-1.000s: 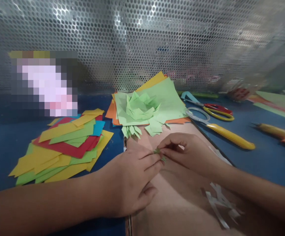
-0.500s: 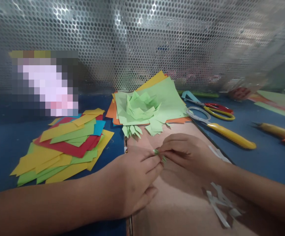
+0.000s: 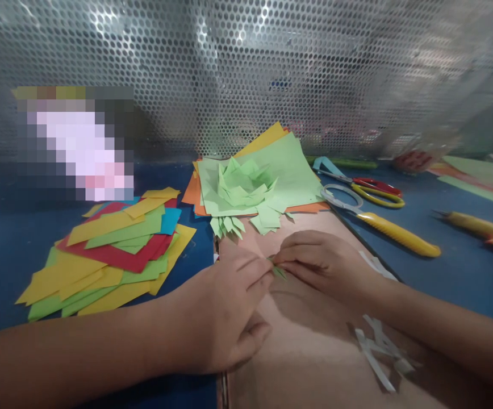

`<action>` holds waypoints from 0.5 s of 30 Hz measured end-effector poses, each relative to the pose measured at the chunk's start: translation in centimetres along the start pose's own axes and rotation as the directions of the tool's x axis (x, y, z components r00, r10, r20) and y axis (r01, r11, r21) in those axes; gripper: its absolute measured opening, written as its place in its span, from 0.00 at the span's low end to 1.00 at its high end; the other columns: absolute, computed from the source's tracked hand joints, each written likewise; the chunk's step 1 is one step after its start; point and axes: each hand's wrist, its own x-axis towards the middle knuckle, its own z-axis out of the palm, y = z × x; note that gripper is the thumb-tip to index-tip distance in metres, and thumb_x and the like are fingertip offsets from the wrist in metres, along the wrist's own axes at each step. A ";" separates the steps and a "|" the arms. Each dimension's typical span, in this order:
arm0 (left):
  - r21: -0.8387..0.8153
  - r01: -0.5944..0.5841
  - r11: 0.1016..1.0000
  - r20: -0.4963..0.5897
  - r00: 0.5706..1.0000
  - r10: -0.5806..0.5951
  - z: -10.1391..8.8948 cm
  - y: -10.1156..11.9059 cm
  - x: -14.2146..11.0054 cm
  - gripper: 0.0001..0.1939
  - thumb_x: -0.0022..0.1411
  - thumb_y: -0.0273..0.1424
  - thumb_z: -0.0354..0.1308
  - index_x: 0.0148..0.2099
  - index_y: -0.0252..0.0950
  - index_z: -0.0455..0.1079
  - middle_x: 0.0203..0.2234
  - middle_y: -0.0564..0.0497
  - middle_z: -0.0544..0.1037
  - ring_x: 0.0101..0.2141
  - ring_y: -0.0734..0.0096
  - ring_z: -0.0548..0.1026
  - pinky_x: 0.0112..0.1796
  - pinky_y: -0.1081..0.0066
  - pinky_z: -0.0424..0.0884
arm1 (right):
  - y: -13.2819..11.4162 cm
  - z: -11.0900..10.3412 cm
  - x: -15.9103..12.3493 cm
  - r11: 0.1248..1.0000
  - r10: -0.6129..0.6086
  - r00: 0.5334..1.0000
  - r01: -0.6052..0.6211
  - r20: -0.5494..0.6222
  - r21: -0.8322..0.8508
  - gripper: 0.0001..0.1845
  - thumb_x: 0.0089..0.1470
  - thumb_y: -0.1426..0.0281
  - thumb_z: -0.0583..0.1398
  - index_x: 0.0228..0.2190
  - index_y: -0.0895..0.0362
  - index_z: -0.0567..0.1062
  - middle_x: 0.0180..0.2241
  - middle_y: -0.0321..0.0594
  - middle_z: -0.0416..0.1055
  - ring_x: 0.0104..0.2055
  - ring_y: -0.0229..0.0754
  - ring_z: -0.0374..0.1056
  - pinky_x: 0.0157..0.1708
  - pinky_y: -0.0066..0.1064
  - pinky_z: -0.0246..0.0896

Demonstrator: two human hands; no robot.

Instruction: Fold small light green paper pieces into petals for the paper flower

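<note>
Over the brown board, a small piece of green paper is pinched between my two hands. My left hand has its fingertips closed at the left side of the piece. From the right, my right hand holds it between thumb and fingertips. Most of the green piece is hidden by the fingers. Just beyond my hands lie folded green paper pieces and small green scraps. A crown-shaped ring of folded green paper sits behind them on a stack of coloured sheets.
On the left is a pile of cut coloured paper. Scissors, a yellow-handled tool with a pale ring and another yellow-handled tool lie right. White paper strips lie near my right forearm. A perforated metal panel stands behind.
My left hand's fingers have shifted slightly left, and its thumb sits lower, apart from the fingers. More of the green paper piece shows between the hands. My right hand stays almost still.
</note>
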 end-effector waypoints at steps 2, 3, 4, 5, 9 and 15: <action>-0.034 0.023 0.999 0.005 1.000 -0.023 0.0 -0.1 0.0 0.24 0.60 0.36 0.49 0.52 0.21 0.65 0.46 0.34 0.68 0.47 0.53 0.65 0.50 0.57 0.62 | 0.0 0.0 0.0 1.000 0.004 1.000 -0.004 -0.002 -0.004 0.11 0.57 0.74 0.55 0.33 0.56 0.78 0.31 0.40 0.74 0.34 0.38 0.69 0.36 0.28 0.65; -0.054 0.039 0.998 0.015 0.999 -0.039 -0.1 -0.2 -0.1 0.24 0.60 0.36 0.49 0.52 0.22 0.65 0.46 0.35 0.68 0.47 0.53 0.65 0.50 0.58 0.62 | 0.0 0.0 0.0 1.000 0.004 1.000 -0.004 -0.002 -0.005 0.11 0.57 0.74 0.54 0.33 0.56 0.78 0.31 0.40 0.74 0.34 0.38 0.69 0.35 0.28 0.65; -0.072 0.050 0.996 0.019 0.999 -0.048 -0.1 -0.2 -0.1 0.24 0.60 0.36 0.50 0.52 0.23 0.65 0.47 0.35 0.67 0.47 0.53 0.65 0.50 0.57 0.63 | 0.0 0.0 0.0 1.000 0.003 1.000 -0.003 -0.002 -0.006 0.11 0.57 0.74 0.54 0.33 0.56 0.78 0.31 0.41 0.74 0.33 0.38 0.69 0.35 0.28 0.65; -0.087 0.057 0.995 0.020 0.998 -0.055 -0.1 -0.3 -0.1 0.24 0.59 0.36 0.50 0.52 0.24 0.65 0.47 0.35 0.67 0.48 0.53 0.65 0.50 0.57 0.63 | 0.0 0.0 0.0 1.000 0.000 1.000 0.000 -0.001 -0.008 0.11 0.57 0.74 0.54 0.33 0.56 0.78 0.31 0.41 0.74 0.33 0.38 0.69 0.35 0.28 0.65; -0.100 0.050 0.994 -0.016 0.999 -0.052 0.0 -0.4 -0.2 0.24 0.58 0.36 0.52 0.53 0.25 0.64 0.51 0.34 0.64 0.51 0.51 0.63 0.51 0.56 0.62 | -0.1 -0.1 0.0 1.000 -0.018 1.000 0.018 -0.001 -0.023 0.12 0.57 0.74 0.53 0.33 0.57 0.78 0.31 0.41 0.74 0.33 0.38 0.69 0.35 0.29 0.65; -0.067 0.011 0.998 -0.039 0.999 -0.014 0.2 -0.6 -0.2 0.24 0.59 0.37 0.51 0.53 0.24 0.64 0.51 0.33 0.65 0.54 0.50 0.61 0.53 0.55 0.60 | 0.2 -0.1 -0.1 1.000 -0.024 0.999 0.024 0.033 -0.016 0.11 0.57 0.75 0.53 0.33 0.56 0.77 0.32 0.42 0.74 0.34 0.38 0.69 0.36 0.28 0.65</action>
